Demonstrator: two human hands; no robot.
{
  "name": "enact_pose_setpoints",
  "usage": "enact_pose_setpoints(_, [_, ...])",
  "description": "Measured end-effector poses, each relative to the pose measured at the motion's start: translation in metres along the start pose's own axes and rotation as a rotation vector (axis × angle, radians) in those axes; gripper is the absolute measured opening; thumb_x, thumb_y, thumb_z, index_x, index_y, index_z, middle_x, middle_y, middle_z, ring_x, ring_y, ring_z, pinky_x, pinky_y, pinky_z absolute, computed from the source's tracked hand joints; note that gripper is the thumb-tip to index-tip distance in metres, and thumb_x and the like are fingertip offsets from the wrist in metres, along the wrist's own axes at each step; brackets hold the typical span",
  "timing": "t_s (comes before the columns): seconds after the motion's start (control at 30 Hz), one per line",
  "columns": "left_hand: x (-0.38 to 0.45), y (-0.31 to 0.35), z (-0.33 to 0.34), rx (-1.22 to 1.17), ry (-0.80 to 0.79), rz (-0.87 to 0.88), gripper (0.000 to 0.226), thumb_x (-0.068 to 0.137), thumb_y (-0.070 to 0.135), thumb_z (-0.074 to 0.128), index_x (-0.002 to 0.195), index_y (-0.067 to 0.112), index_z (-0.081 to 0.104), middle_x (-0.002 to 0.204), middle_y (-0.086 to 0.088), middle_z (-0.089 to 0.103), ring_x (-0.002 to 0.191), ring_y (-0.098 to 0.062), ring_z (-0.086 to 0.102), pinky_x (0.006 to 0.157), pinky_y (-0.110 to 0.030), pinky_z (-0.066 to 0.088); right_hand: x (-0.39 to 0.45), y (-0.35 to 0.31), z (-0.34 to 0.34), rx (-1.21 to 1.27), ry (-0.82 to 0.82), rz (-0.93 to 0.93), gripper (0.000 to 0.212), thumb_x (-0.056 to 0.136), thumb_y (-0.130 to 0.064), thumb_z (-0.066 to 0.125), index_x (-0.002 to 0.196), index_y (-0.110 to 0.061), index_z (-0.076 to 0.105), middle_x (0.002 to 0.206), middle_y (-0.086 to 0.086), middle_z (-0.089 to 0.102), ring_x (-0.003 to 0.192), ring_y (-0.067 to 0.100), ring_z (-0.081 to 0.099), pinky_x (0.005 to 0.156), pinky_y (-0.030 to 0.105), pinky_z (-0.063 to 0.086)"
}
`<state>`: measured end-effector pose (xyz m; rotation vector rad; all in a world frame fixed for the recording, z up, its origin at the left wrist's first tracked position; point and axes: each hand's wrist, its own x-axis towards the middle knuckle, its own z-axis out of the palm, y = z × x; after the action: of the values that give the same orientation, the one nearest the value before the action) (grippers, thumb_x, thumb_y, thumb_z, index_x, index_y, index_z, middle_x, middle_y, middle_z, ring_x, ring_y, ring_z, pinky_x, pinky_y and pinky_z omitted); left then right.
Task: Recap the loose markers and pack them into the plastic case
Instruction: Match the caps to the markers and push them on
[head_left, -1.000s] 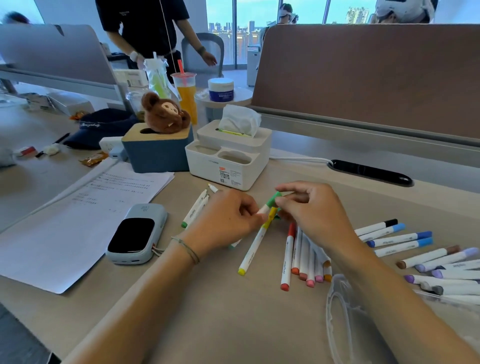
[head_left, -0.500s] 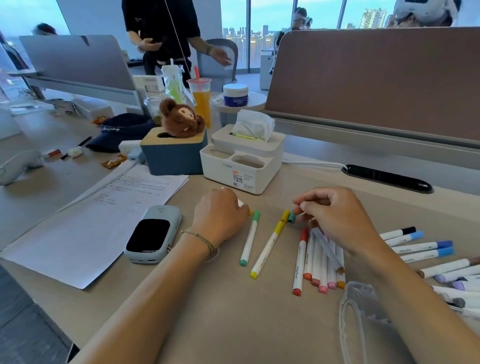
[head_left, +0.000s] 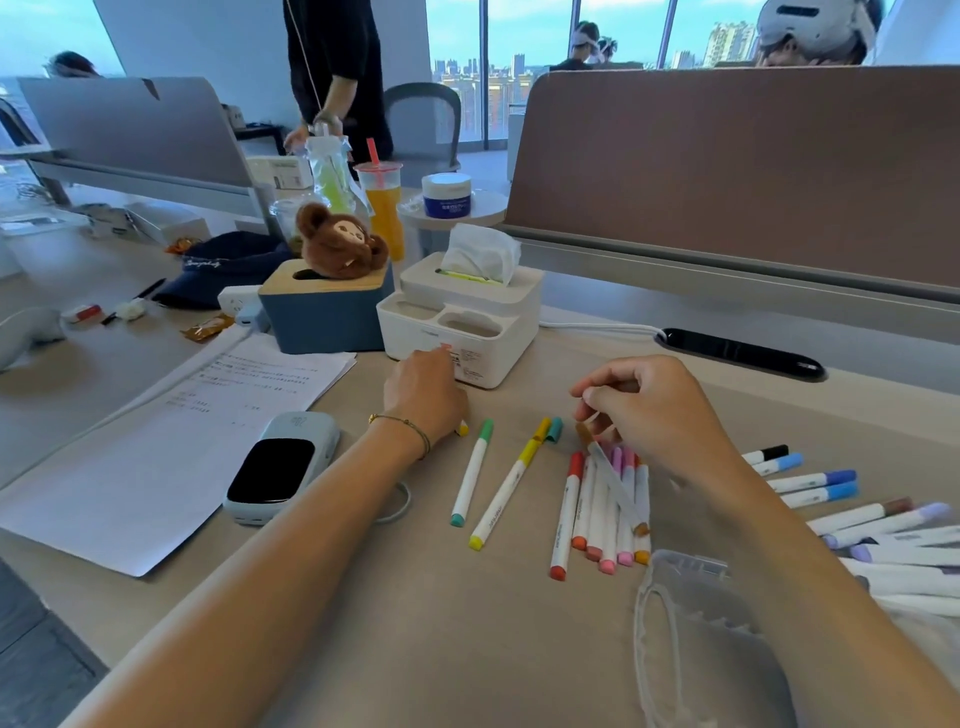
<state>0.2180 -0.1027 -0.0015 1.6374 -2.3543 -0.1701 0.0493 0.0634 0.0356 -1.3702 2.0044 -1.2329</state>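
on the tan desk (head_left: 363, 623), bottom right, the clear plastic case (head_left: 691, 639) lies partly under the right forearm; what's inside can't be made out, tho white marker barrels (head_left: 914, 577) sit right beside it. left hand (head_left: 423, 397) is curled knuckles-up nr the white tissue box (head_left: 460, 322), fingers closed over smth small w/ a yellow bit (head_left: 463, 429) poking out at the edge – can't tell what exactly. right hand (head_left: 660, 415) hovers over the warm-colour marker bunch (head_left: 605, 509), thumb & fingers pinched on a brown-tipped marker (head_left: 615, 480) that slants across the bunch. green marker (head_left: 471, 474) & yellow marker (head_left: 509, 493) lie side by side btwn the hands, apart from each other; a loose teal cap (head_left: 555, 430) sits just by the yellow one's top end. blue/black/purple markers (head_left: 810, 480) fan out far right. tissue box: tissue sticking out the top, front compartments look bare. blue box (head_left: 324, 314) w/ wood lid has a brown plush (head_left: 340, 241) on it. paper sheets (head_left: 171, 447) & a grey device (head_left: 280, 467) sit to the left.
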Motion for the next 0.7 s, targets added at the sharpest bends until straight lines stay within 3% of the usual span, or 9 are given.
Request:
enact_pose_setpoints(0.13, [-0.005, -0.002, -0.004, -0.127, 0.008, 0.010, 0.017, 0.087, 0.021, 0.067, 0.102, 0.017, 0.059, 0.100, -0.006, 0.062, 0.082, -0.022, 0.060, 0.069, -0.033, 0.054, 0.000, 0.004, -0.003, -0.085, 0.008, -0.018, 0.024, 0.095, -0.008, 0.060, 0.086, -0.024, 0.076, 0.074, -0.008, 0.075, 0.070, 0.005, 0.072, 0.068, 0.020, 0.059])
enact_pose_setpoints(0.23, [-0.015, 0.000, -0.009, -0.349, -0.019, -0.030, 0.021, 0.085, 0.029, 0.074, 0.101, 0.026, 0.061, 0.095, 0.000, 0.066, 0.078, -0.015, 0.064, 0.063, -0.026, 0.051, -0.001, 0.008, 0.001, -0.206, 0.012, -0.042, 0.020, 0.095, -0.011, 0.063, 0.097, -0.025, 0.078, 0.090, -0.010, 0.074, 0.080, 0.002, 0.069, 0.074, 0.016, 0.054])
enact_pose_setpoints(0.3, [-0.024, 0.003, -0.011, -0.569, -0.106, -0.049, 0.021, 0.087, 0.029, 0.075, 0.105, 0.025, 0.064, 0.088, 0.000, 0.072, 0.076, -0.014, 0.068, 0.063, -0.024, 0.051, 0.004, 0.013, 0.009, -0.325, 0.001, -0.061, 0.019, 0.095, -0.014, 0.065, 0.102, -0.024, 0.079, 0.098, -0.008, 0.074, 0.087, 0.003, 0.066, 0.077, 0.019, 0.053])
enact_pose_setpoints(0.37, [-0.035, 0.006, -0.012, -0.927, -0.248, -0.084, 0.023, 0.092, 0.022, 0.072, 0.114, 0.018, 0.067, 0.086, -0.006, 0.076, 0.073, -0.017, 0.074, 0.068, -0.026, 0.059, 0.013, 0.014, 0.020, -0.427, -0.041, -0.049, 0.017, 0.092, -0.019, 0.067, 0.104, -0.024, 0.079, 0.102, -0.005, 0.075, 0.092, 0.012, 0.067, 0.084, 0.031, 0.058])
enact_pose_setpoints(0.53, [-0.048, 0.009, -0.008, -1.303, -0.377, -0.161, 0.020, 0.101, 0.014, 0.057, 0.117, 0.007, 0.066, 0.092, -0.014, 0.071, 0.071, -0.019, 0.073, 0.071, -0.033, 0.062, 0.035, 0.014, 0.043, -0.632, -0.070, 0.011, 0.010, 0.087, -0.030, 0.073, 0.092, -0.022, 0.077, 0.090, -0.001, 0.073, 0.084, 0.019, 0.067, 0.078, 0.040, 0.060])
enact_pose_setpoints(0.7, [-0.045, 0.008, -0.009, -1.418, -0.417, -0.201, 0.020, 0.100, 0.016, 0.057, 0.118, 0.010, 0.065, 0.090, -0.014, 0.069, 0.072, -0.022, 0.071, 0.068, -0.033, 0.060, 0.044, 0.017, 0.053, -0.727, -0.099, 0.007, 0.027, 0.084, -0.050, 0.076, 0.082, -0.024, 0.074, 0.077, -0.003, 0.068, 0.076, 0.016, 0.064, 0.073, 0.037, 0.058])
